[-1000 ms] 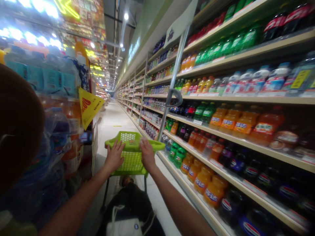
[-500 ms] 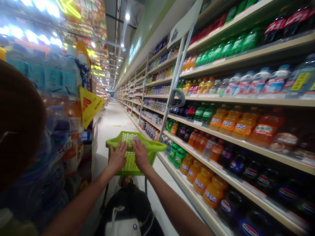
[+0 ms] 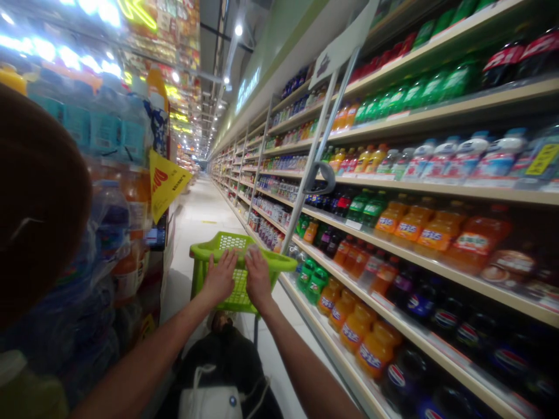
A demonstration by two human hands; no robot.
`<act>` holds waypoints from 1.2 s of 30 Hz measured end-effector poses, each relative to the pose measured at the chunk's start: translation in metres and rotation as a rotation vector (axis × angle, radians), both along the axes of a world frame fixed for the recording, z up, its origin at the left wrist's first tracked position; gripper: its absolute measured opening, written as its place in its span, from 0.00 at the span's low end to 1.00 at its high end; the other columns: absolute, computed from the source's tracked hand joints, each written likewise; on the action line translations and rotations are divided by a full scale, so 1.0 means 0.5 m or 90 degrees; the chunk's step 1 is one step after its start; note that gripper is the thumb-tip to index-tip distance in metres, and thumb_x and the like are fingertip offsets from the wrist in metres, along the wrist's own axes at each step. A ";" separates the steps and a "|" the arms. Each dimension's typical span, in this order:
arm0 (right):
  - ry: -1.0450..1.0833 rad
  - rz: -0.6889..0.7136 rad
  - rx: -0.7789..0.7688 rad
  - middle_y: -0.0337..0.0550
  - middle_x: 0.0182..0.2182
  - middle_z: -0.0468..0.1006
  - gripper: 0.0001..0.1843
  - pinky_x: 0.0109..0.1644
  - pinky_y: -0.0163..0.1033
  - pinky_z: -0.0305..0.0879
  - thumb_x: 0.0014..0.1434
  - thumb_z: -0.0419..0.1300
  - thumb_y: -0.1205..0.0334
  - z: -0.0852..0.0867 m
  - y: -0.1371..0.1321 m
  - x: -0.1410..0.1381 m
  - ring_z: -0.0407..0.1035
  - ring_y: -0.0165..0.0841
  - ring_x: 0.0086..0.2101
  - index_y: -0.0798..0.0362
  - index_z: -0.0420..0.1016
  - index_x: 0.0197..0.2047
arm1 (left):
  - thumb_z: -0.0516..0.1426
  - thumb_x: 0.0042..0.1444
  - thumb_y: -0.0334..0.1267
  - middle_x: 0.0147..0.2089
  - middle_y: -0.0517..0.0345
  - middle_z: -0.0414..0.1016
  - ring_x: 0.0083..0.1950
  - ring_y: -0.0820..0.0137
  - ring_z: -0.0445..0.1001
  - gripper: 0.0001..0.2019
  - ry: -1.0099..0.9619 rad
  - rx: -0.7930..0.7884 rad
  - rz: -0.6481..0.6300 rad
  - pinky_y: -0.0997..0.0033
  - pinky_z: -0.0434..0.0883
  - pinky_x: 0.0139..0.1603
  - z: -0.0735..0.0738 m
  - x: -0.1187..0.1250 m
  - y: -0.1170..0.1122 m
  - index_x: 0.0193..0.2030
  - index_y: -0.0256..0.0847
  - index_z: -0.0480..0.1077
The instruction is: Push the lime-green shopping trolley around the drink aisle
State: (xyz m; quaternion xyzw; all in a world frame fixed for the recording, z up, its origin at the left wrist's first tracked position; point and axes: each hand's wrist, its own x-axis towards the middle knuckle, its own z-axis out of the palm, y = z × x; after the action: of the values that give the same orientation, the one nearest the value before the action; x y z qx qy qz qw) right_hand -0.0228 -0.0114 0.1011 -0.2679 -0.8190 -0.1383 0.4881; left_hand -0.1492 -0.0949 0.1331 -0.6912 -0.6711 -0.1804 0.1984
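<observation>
A green plastic shopping cart (image 3: 201,254) with a perforated basket stands right in front of me. Across its near rim, my left hand (image 3: 220,278) lies with the fingers over the edge, closed on it. Beside it to the right, my right hand (image 3: 258,280) is also closed over the rim, and a small pale patch shows at its fingertips, too blurred to name. Both arms reach forward over my dark clothing. A white bag (image 3: 209,401) with a cord hangs at my front.
Shelves of bottled drinks (image 3: 371,349) line the right side, with a metal post (image 3: 301,201) and grey hook (image 3: 323,177). Stacked wrapped bottles (image 3: 105,227) and a yellow price sign (image 3: 168,183) stand left. Someone's head (image 3: 39,203) is close at left. Tiled floor (image 3: 194,215) runs ahead.
The scenery has shifted slightly to the right in view. Both hands stay on the cart rim and appear a little further right.
</observation>
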 end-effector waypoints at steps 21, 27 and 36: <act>0.009 -0.141 -0.052 0.53 0.58 0.60 0.26 0.60 0.53 0.49 0.54 0.45 0.77 -0.001 0.063 0.119 0.44 0.40 0.62 0.58 0.63 0.56 | 0.46 0.49 0.30 0.68 0.50 0.44 0.68 0.64 0.43 0.32 0.054 -0.001 -0.041 0.44 0.41 0.64 -0.008 0.017 0.031 0.64 0.35 0.49; 0.070 -0.204 -0.095 0.56 0.59 0.58 0.26 0.59 0.54 0.48 0.54 0.45 0.77 0.005 0.068 0.122 0.44 0.41 0.61 0.59 0.63 0.56 | 0.48 0.49 0.35 0.68 0.48 0.43 0.68 0.62 0.41 0.32 0.040 -0.007 -0.016 0.44 0.41 0.64 0.008 0.033 0.036 0.64 0.32 0.49; 0.020 -0.171 -0.143 0.50 0.60 0.58 0.27 0.61 0.51 0.46 0.53 0.47 0.78 0.018 0.049 0.107 0.45 0.40 0.61 0.57 0.64 0.56 | 0.47 0.51 0.34 0.67 0.49 0.46 0.68 0.63 0.43 0.31 0.106 -0.008 -0.018 0.41 0.40 0.64 0.015 0.010 0.037 0.64 0.35 0.49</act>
State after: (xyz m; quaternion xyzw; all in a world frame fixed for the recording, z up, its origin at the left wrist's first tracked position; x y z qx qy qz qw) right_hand 0.0307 0.0129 0.1102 -0.4295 -0.7784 -0.1058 0.4453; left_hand -0.1441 -0.0766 0.1407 -0.7142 -0.6438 -0.1207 0.2467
